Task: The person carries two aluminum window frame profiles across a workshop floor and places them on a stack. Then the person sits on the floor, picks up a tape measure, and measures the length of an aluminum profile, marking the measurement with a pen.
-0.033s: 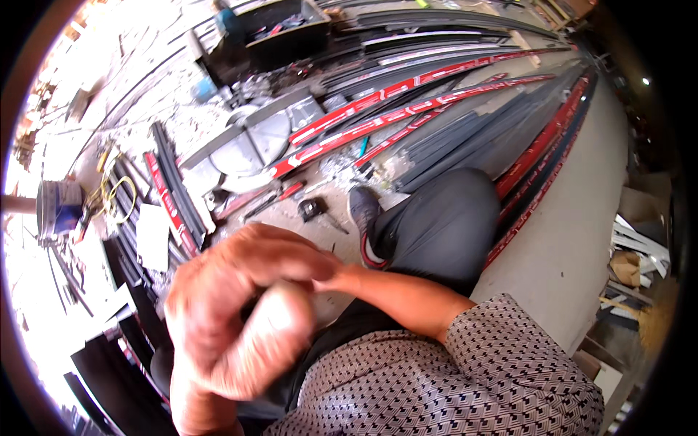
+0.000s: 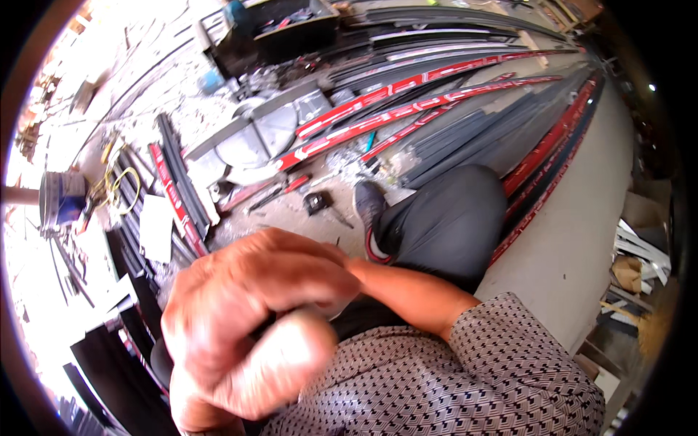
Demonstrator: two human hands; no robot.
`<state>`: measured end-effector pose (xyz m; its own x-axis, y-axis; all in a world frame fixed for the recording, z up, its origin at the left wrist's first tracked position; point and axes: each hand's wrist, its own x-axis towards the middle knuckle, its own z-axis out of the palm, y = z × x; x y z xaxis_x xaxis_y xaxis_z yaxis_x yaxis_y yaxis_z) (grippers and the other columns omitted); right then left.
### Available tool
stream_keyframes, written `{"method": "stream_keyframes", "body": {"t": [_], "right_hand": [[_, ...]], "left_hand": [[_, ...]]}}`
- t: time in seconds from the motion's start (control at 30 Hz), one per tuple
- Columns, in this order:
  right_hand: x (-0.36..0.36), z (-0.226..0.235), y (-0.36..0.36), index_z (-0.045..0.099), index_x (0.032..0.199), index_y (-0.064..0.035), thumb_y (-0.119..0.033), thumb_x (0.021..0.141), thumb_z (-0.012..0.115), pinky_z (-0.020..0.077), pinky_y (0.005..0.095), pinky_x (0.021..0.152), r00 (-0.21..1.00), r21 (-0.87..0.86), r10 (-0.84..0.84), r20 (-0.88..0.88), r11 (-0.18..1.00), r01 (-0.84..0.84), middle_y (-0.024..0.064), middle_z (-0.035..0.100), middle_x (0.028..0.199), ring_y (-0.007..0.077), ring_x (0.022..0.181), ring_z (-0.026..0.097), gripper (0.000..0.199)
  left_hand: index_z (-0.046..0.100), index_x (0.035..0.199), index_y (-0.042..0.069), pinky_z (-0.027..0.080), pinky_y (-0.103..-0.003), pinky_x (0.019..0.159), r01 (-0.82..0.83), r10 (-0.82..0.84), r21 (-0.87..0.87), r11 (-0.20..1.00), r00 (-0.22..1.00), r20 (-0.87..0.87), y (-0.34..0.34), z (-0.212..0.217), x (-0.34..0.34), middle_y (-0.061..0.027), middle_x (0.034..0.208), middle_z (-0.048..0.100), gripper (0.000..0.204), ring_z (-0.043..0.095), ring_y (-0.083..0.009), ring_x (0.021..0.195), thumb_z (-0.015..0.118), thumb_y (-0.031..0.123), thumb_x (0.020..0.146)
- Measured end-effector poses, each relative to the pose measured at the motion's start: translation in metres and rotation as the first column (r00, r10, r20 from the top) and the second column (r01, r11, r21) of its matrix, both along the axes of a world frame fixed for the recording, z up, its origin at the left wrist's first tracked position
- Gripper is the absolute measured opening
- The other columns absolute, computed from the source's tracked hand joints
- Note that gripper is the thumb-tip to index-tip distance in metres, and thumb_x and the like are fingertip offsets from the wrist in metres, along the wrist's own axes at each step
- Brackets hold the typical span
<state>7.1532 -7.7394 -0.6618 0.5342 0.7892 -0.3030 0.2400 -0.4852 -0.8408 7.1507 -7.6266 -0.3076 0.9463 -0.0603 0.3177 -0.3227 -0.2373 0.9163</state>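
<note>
My left hand fills the lower left foreground, close to the camera and blurred. Its fingers curl over toward the thumb, and whatever they may hold is hidden. My right forearm reaches in from the patterned sleeve and passes behind the left hand, so my right hand is covered. Beyond the hands, a black tape measure lies on the floor near my shoe. A red-handled tool rests just behind it.
A miter saw base stands ahead. Long red-banded strips and dark grey profiles stretch to the far right. At left are a bucket, a yellow cord and cut dark pieces. A black bin sits at the back.
My left hand's fingers and thumb reach slightly farther right. The surroundings have shifted a little to the right in the picture.
</note>
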Motion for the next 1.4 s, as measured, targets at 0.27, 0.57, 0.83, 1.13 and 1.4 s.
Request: {"method": "stream_keyframes", "body": {"t": [0.27,0.57,0.83,1.13,1.4], "right_hand": [[0.021,0.009,0.001,0.066,0.097,-0.0056,-0.031,0.097,0.064,0.0544,0.0498,0.079,0.996,-0.114,-0.035,0.083,0.993,0.044,0.0192,0.072,0.093,0.0408,0.092,0.070,0.026],[0.062,-0.070,-0.004,0.060,0.117,-0.0058,-0.029,0.096,0.065,0.0516,0.0524,0.097,0.969,-0.359,-0.054,0.241,0.923,0.140,0.0217,0.063,0.123,0.0419,0.116,0.062,0.032],[0.095,-0.107,0.023,0.040,0.155,-0.0182,-0.021,0.089,0.072,0.0486,0.0489,0.106,0.938,-0.511,0.039,0.344,0.846,0.153,0.0179,0.043,0.150,0.0397,0.132,0.051,0.074],[0.116,-0.123,0.056,0.037,0.155,-0.0308,-0.016,0.089,0.076,0.0522,0.0514,0.101,0.937,-0.673,0.262,0.231,0.738,-0.040,0.0190,0.042,0.144,0.0421,0.129,0.054,0.079],[0.091,-0.112,0.075,0.041,0.142,-0.0161,-0.018,0.077,0.086,0.0503,0.0540,0.098,0.971,-0.329,0.114,0.211,0.943,-0.039,0.0280,0.053,0.130,0.0492,0.118,0.058,0.079]], "left_hand": [[0.069,0.106,-0.002,0.055,-0.034,0.066,0.320,-0.298,-0.276,0.906,0.947,0.122,0.029,0.005,-0.024,-0.0102,0.095,0.070,0.049,0.066,-0.0214,0.082,0.062,0.046,0.103],[0.068,0.109,0.000,0.057,-0.039,0.072,0.047,0.142,0.514,0.857,0.936,-0.323,0.080,-0.066,-0.032,-0.0147,0.094,0.069,0.036,0.071,-0.0314,0.083,0.075,0.032,0.093],[0.060,0.112,0.004,0.053,-0.044,0.082,0.277,0.239,0.706,0.651,0.809,-0.538,0.113,-0.112,-0.049,-0.0128,0.101,0.063,0.035,0.064,-0.0333,0.096,0.073,0.029,0.091],[0.058,0.108,0.005,0.053,-0.041,0.084,0.256,0.234,0.656,0.710,0.793,-0.563,0.119,-0.116,-0.041,-0.0103,0.096,0.059,0.036,0.063,-0.0282,0.093,0.076,0.028,0.086],[0.065,0.099,0.002,0.054,-0.036,0.078,0.021,0.354,0.783,0.622,0.884,-0.306,0.121,-0.135,-0.063,-0.0099,0.092,0.068,0.024,0.068,-0.0241,0.089,0.065,0.024,0.089]]}}
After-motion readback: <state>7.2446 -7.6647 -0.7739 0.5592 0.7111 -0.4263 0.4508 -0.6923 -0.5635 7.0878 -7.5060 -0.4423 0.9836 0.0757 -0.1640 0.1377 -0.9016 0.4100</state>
